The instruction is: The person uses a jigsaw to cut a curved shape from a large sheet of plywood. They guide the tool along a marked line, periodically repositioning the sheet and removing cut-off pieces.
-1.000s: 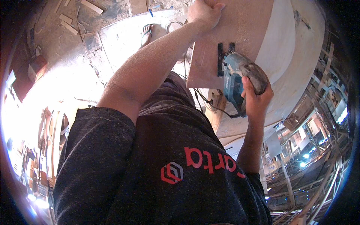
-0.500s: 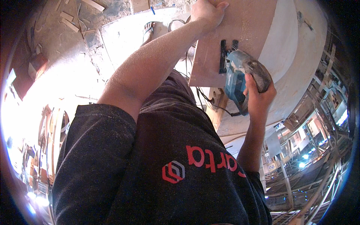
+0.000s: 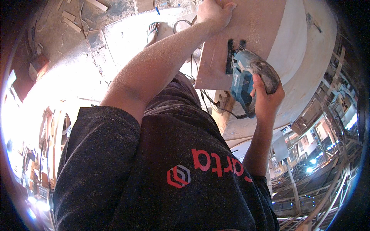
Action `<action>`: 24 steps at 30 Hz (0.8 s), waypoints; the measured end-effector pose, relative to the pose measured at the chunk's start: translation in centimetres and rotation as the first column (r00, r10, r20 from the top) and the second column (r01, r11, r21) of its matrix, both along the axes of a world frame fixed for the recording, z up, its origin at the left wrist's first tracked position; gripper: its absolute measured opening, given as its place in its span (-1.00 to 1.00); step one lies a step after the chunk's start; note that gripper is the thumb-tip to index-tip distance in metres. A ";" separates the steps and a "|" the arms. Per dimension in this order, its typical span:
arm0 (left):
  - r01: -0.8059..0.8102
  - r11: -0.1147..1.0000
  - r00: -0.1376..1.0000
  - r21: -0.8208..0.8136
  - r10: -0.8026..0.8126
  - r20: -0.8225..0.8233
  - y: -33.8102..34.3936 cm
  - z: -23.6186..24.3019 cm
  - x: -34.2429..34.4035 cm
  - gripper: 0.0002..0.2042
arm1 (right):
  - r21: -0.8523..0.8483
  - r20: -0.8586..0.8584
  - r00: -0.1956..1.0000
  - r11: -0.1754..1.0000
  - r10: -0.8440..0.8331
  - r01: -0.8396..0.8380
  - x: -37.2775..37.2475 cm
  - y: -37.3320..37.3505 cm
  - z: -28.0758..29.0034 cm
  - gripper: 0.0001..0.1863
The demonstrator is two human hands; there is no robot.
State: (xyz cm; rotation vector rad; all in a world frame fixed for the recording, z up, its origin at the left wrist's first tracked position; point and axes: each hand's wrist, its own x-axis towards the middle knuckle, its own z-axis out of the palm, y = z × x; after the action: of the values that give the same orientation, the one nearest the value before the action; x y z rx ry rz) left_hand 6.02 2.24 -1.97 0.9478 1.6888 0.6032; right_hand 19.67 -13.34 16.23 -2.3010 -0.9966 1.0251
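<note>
My right hand [image 3: 265, 90] is closed round the dusty grip of a teal jigsaw [image 3: 243, 79], thumb along its side. Its black metal base [image 3: 229, 57] lies flat on a brown plywood sheet [image 3: 256, 23], near the sheet's close edge. Farther ahead, my left hand [image 3: 214, 15] rests on the same sheet at its left edge, thumb stretched out. The fingers of that hand run out at the top of the picture. A black cord [image 3: 227, 111] leaves the jigsaw's rear. The blade is hidden.
Under the sheet lies a larger pale curved panel [image 3: 300, 86]. A wooden block [image 3: 223, 109] with holes shows below its near edge. Wood offcuts [image 3: 71, 23] litter the dusty floor at far left. My sandalled foot [image 3: 152, 32] stands left of the sheet, by loose cables.
The jigsaw and my right hand have barely shifted, with the base slightly farther ahead on the sheet. My left hand stays almost where it was.
</note>
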 end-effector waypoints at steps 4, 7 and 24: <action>0.002 1.000 1.000 0.016 -0.002 0.007 0.0 0.2 -0.1 -0.49 | -0.009 -0.001 1.000 1.000 -0.010 0.010 0.0 0.1 -0.1 -0.45; -0.010 0.999 1.000 0.030 0.010 -0.004 0.0 0.0 0.0 -0.50 | -0.023 0.013 1.000 1.000 -0.011 0.011 0.0 0.4 -0.1 -0.46; -0.041 0.999 0.991 -0.025 0.043 0.123 0.0 1.6 -0.8 -0.52 | -0.003 0.023 0.999 0.999 -0.041 0.041 -0.4 1.1 -0.4 -0.54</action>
State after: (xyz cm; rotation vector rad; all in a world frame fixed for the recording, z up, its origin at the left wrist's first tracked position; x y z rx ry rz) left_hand 5.22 2.25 -0.36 0.8435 1.6048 0.6566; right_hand 19.28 -12.26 15.87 -2.3316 -0.9531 0.9869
